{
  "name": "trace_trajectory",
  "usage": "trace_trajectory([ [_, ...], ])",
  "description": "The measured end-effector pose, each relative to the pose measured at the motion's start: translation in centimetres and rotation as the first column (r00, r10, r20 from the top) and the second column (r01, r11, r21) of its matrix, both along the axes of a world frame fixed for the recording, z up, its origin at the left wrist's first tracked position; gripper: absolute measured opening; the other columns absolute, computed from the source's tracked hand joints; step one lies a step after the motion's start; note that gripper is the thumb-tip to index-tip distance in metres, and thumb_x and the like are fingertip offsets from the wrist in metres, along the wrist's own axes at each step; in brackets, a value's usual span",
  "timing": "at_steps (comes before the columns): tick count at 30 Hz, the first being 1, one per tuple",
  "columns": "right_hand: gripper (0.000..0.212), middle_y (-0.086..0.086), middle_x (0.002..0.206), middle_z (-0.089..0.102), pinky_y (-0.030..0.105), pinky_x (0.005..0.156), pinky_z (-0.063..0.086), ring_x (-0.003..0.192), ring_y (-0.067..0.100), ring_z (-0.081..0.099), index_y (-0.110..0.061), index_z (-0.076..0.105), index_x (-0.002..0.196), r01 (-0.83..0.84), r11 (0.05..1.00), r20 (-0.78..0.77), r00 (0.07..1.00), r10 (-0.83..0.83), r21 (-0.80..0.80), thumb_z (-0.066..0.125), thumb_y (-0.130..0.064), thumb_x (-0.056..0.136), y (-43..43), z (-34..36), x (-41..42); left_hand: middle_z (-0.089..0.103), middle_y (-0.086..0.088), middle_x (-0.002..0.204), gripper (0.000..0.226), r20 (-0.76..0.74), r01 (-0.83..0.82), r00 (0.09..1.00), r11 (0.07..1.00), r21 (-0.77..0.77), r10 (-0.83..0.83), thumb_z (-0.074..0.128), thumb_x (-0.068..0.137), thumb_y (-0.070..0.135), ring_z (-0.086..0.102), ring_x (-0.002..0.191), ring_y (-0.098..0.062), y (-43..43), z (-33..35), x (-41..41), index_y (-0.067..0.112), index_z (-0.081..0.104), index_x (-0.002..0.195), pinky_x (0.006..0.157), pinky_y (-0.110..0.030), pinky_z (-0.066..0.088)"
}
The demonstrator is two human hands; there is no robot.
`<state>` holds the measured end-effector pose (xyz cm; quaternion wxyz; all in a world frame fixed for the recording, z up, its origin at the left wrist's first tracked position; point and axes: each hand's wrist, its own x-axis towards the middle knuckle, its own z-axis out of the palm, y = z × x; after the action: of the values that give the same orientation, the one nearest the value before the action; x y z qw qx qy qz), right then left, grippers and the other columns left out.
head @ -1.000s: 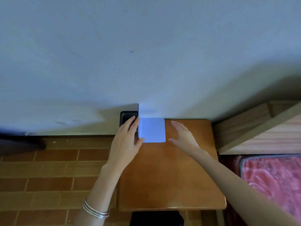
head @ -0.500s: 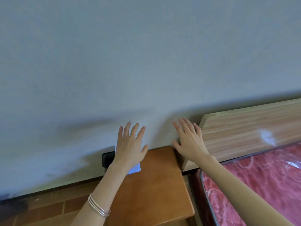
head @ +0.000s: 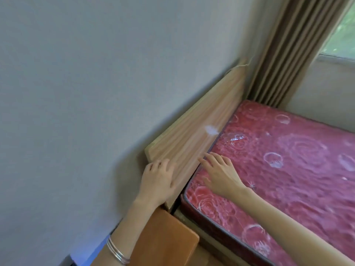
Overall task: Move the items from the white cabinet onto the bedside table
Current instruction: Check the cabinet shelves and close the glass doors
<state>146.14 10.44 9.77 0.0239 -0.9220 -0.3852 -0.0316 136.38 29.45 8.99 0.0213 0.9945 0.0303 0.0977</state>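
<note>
surroundings: a plain grey-white painted wall [head: 96,93] fills the left and upper part of the head view. a light-grained wooden headboard [head: 201,131] stands against it and runs back to a brown pleated fabric curtain [head: 288,45], which hangs beside a window [head: 343,31] at the upper right. a pink-red mattress with a white rose pattern [head: 288,169] butts against the headboard face and covers the right half of the view. a small white patch marks the headboard face near the mattress edge.

task surface: the orange-brown wooden bedside table [head: 169,240] shows only one corner at the bottom edge, just beside the near end of the headboard and the mattress corner. the left forearm crosses in front of it and hides most of the top. a pale blue-white strip [head: 92,248] shows low at the wall foot, left of the forearm; what it is cannot be told. the visible part of the table top carries nothing.

hands: the left hand [head: 156,181] lies at the near end of the headboard, fingers loosely bent, thumb against the headboard face, holding nothing. silver metal bangles [head: 117,253] circle the left wrist. the right hand [head: 221,173] is over the mattress corner near the headboard, fingers straight and spread, holding nothing; contact with the mattress cannot be told.
</note>
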Motion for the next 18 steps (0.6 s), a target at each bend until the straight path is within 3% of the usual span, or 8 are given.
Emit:
trace_trajectory([
  [6, 0.061, 0.009, 0.137, 0.052, 0.05, 0.101, 0.039, 0.125, 0.03, 0.049, -0.019, 0.045, 0.135, 0.402, 0.915, -0.035, 0.914, -0.404, -0.04, 0.062, -0.038, 0.08, -12.0, -0.5, -6.6, 0.061, -0.006, 0.123, 0.05, -0.033, 0.402, 0.915, 0.916, 0.001, -0.401, 0.062, 0.078, 0.035, 0.056, 0.112, -0.027, -8.9, 0.4, 2.2, 0.017, 0.056, 0.125, 0.093, -0.043, 0.044],
  [8, 0.061, 0.009, 0.145, 0.042, 0.049, 0.107, 0.032, 0.133, 0.029, 0.04, -0.02, 0.036, 0.14, 0.529, 0.847, -0.065, 0.845, -0.531, -0.045, 0.057, -0.037, 0.085, -16.6, -0.1, -9.8, 0.062, -0.006, 0.121, 0.051, -0.047, 0.525, 0.85, 0.851, 0.008, -0.524, 0.063, 0.077, 0.036, 0.058, 0.11, -0.026, -13.4, 0.5, 2.4, 0.017, 0.057, 0.124, 0.092, -0.043, 0.046],
  [12, 0.062, 0.007, 0.154, 0.023, 0.046, 0.114, 0.017, 0.141, 0.026, 0.02, -0.022, 0.02, 0.147, 0.767, 0.636, -0.066, 0.633, -0.772, -0.08, 0.046, -0.037, 0.092, -26.2, 1.6, -17.7, 0.064, -0.006, 0.119, 0.053, -0.054, 0.751, 0.659, 0.66, 0.003, -0.75, 0.068, 0.073, 0.036, 0.059, 0.109, -0.028, -24.0, 1.5, 1.0, 0.017, 0.06, 0.122, 0.091, -0.045, 0.048],
  [15, 0.059, 0.007, 0.155, 0.022, 0.045, 0.114, 0.017, 0.141, 0.025, 0.019, -0.022, 0.019, 0.147, 0.888, 0.456, -0.049, 0.454, -0.89, -0.064, 0.041, -0.034, 0.093, -32.0, 3.2, -24.6, 0.07, -0.004, 0.103, 0.054, -0.023, 0.882, 0.469, 0.466, 0.069, -0.883, 0.079, 0.057, 0.037, 0.066, 0.093, -0.026, -31.7, 2.7, -1.7, 0.018, 0.068, 0.107, 0.077, -0.042, 0.055],
  [18, 0.058, 0.007, 0.153, 0.026, 0.044, 0.114, 0.019, 0.141, 0.025, 0.022, -0.022, 0.022, 0.146, 0.963, 0.269, -0.013, 0.269, -0.963, -0.032, 0.042, -0.036, 0.093, -36.8, 4.8, -32.0, 0.07, -0.002, 0.098, 0.055, 0.041, 0.956, 0.273, 0.276, 0.103, -0.961, 0.079, 0.054, 0.037, 0.067, 0.088, -0.026, -39.2, 4.4, -5.3, 0.019, 0.069, 0.104, 0.072, -0.039, 0.056],
])
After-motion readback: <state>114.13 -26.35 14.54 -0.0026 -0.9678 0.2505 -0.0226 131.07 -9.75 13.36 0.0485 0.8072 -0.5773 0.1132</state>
